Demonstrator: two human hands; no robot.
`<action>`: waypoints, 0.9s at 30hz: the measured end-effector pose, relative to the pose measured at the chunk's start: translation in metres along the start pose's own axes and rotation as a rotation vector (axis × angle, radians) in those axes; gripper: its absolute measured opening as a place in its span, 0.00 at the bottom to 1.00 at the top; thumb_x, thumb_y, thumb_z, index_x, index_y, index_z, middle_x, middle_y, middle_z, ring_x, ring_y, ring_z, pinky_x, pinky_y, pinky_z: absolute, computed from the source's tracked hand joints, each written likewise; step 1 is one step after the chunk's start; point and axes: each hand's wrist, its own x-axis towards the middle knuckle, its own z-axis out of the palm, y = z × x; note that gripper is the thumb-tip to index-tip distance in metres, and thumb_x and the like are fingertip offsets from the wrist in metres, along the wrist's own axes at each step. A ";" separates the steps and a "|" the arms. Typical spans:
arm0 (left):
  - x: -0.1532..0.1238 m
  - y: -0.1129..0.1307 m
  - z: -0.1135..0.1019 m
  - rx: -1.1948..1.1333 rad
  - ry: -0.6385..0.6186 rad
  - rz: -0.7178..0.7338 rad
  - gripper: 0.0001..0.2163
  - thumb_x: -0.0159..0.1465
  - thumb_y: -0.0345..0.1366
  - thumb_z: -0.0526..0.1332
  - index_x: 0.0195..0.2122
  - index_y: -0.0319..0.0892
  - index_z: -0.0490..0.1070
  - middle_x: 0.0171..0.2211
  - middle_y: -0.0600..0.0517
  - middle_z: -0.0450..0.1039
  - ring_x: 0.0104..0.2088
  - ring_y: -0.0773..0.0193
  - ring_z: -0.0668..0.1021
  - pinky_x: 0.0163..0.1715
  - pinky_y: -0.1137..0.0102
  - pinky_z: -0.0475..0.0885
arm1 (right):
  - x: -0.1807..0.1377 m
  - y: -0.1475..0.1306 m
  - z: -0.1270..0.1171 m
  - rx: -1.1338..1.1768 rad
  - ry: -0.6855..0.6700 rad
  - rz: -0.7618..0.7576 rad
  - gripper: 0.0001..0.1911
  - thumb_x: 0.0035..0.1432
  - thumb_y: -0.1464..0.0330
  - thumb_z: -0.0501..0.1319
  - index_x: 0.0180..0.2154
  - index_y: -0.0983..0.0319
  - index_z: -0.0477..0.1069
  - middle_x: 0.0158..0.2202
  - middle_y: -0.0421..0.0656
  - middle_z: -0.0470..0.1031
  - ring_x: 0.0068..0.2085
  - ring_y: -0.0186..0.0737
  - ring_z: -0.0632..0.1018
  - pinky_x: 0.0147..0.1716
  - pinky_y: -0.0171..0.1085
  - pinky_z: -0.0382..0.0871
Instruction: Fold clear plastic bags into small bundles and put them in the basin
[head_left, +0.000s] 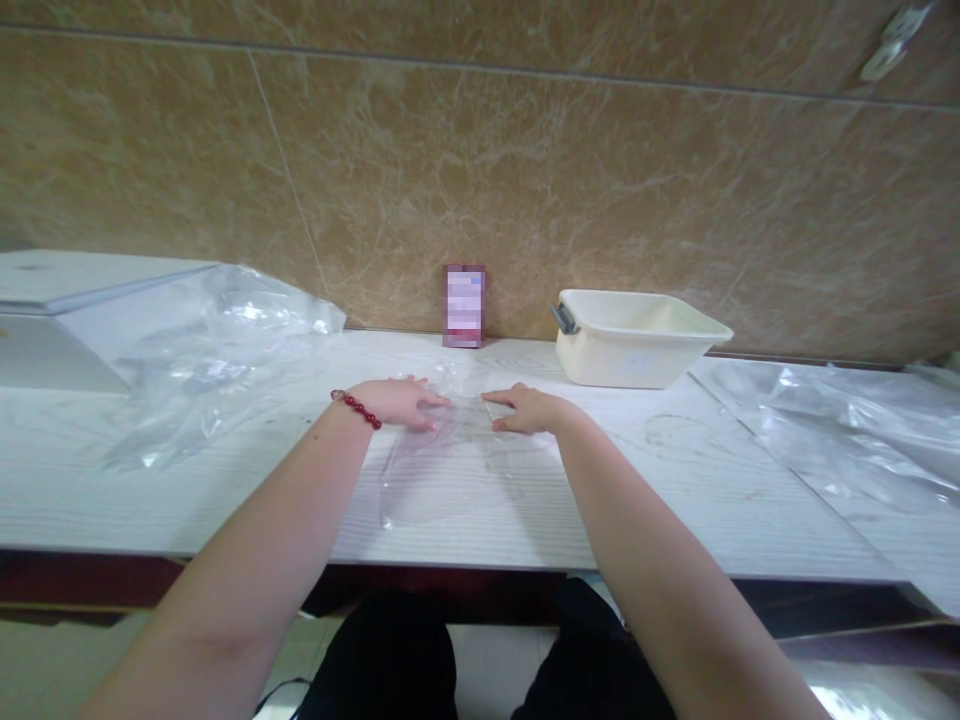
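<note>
A clear plastic bag lies flat on the white wood-grain table in front of me. On its upper left part rests my left hand, fingers spread, with a red bead bracelet at the wrist. Across from it, my right hand touches the bag's upper right side, its fingers stretched out and apart. Neither hand grips anything. Between the hands the film looks slightly wrinkled, and its far edge is hard to make out.
Against the tiled wall leans a phone. A cream plastic bin with a grey latch stands right of it. More clear plastic lies at left beside a white box; another clear sheet covers the right end.
</note>
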 end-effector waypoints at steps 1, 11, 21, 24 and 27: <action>0.000 -0.002 -0.001 -0.005 0.037 0.016 0.25 0.53 0.50 0.52 0.52 0.53 0.56 0.57 0.50 0.48 0.56 0.50 0.50 0.50 0.56 0.48 | 0.001 0.001 0.001 0.008 0.009 -0.005 0.33 0.46 0.54 0.55 0.54 0.51 0.50 0.51 0.45 0.59 0.48 0.45 0.65 0.45 0.39 0.57; -0.002 -0.013 -0.007 -0.025 0.397 0.045 0.19 0.57 0.41 0.47 0.46 0.41 0.65 0.46 0.50 0.67 0.45 0.62 0.68 0.46 0.71 0.58 | 0.008 0.003 0.006 0.097 0.259 0.028 0.20 0.52 0.60 0.50 0.47 0.55 0.63 0.35 0.42 0.71 0.34 0.35 0.70 0.35 0.33 0.61; 0.008 0.000 -0.001 -0.030 0.415 0.259 0.16 0.58 0.36 0.47 0.43 0.42 0.68 0.45 0.51 0.68 0.45 0.66 0.68 0.46 0.74 0.56 | 0.007 -0.013 0.009 -0.024 0.290 -0.101 0.16 0.50 0.61 0.53 0.41 0.54 0.69 0.29 0.41 0.69 0.31 0.35 0.68 0.34 0.33 0.59; 0.013 0.010 0.003 -0.041 0.318 0.372 0.16 0.58 0.35 0.48 0.45 0.43 0.67 0.46 0.52 0.67 0.45 0.67 0.68 0.45 0.75 0.57 | 0.007 -0.012 0.010 -0.008 0.274 -0.094 0.16 0.50 0.61 0.53 0.42 0.52 0.68 0.30 0.40 0.69 0.32 0.35 0.68 0.34 0.33 0.59; 0.017 0.015 0.007 -0.035 0.254 0.429 0.16 0.57 0.35 0.48 0.45 0.44 0.67 0.46 0.53 0.67 0.45 0.68 0.68 0.44 0.76 0.58 | 0.008 -0.010 0.010 0.006 0.270 -0.094 0.17 0.49 0.60 0.54 0.42 0.53 0.69 0.29 0.41 0.69 0.32 0.35 0.68 0.34 0.34 0.59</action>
